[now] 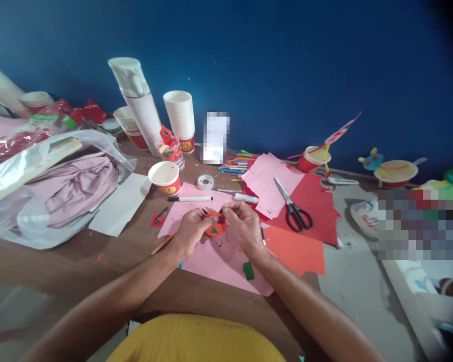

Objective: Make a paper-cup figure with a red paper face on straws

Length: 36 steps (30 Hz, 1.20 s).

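Blue wall [249,55]: fills the upper view, behind the work area.
Brown table [105,274]: reaches toward the wall, with bare wood showing at the left front.
Pink sheet [219,266]: spread flat beneath both hands, its surface flecked with dark marks.
Red sheet [320,221]: to the right of the hands, partly covered by ragged pink paper [270,173].
Scissors [288,200]: beyond the right hand, black handles on the near side, blades slanting away to the left.
Left hand [191,229]: closed on the orange disc from its left side, thumb across the front.
Right hand [245,223]: fingertips gathered narrow at the disc's upper right edge; whether they grip anything cannot be told.
Marker [191,199]: white with dark ends, lying crosswise just beyond the left hand.
Orange disc [216,230]: between the two hands, above the pink sheet; round, so without a long axis, and both hands are equally near. Dark detail by its upper right rim is too small to read.
Green scrap [248,271]: on the pink sheet, nearer the front than the disc.
Green triangle [215,230]: on the disc's face, tip pointing away from the near edge.
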{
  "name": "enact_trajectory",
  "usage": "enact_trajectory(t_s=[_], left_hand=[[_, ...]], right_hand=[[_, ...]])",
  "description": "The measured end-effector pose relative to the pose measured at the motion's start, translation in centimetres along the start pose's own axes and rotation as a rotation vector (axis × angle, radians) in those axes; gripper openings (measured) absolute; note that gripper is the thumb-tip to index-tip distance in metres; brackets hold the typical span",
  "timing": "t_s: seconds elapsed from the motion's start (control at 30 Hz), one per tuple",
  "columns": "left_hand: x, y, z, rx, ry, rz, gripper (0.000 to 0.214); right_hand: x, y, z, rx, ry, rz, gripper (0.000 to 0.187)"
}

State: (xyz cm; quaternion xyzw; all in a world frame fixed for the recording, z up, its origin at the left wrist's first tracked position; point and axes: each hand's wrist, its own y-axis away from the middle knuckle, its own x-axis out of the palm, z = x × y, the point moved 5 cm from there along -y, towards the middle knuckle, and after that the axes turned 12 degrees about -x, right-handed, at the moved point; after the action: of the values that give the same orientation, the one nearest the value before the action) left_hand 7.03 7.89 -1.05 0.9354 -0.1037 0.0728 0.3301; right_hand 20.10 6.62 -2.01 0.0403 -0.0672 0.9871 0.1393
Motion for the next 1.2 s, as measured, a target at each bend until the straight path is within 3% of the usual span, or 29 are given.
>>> enact_trajectory(t_s=[0.27,0.9,1.2], left_hand=[[-0.3,-0.3,0.1,0.006,-0.110,-0.002,0.022],[-0.6,-0.5,0.3,0.031,-0.085,-0.041,0.026],[-0.4,0.2,-0.4,0.112,-0.072,-0.068,0.010]], right_hand=[[0.6,0.3,0.4,0.002,-0.101,0.086,0.015],[1.0,0.3,0.3,-0.028,-0.035,0.115,0.027],[1.5,1.2,1.3,-0.051,0.019,0.145,0.025]])
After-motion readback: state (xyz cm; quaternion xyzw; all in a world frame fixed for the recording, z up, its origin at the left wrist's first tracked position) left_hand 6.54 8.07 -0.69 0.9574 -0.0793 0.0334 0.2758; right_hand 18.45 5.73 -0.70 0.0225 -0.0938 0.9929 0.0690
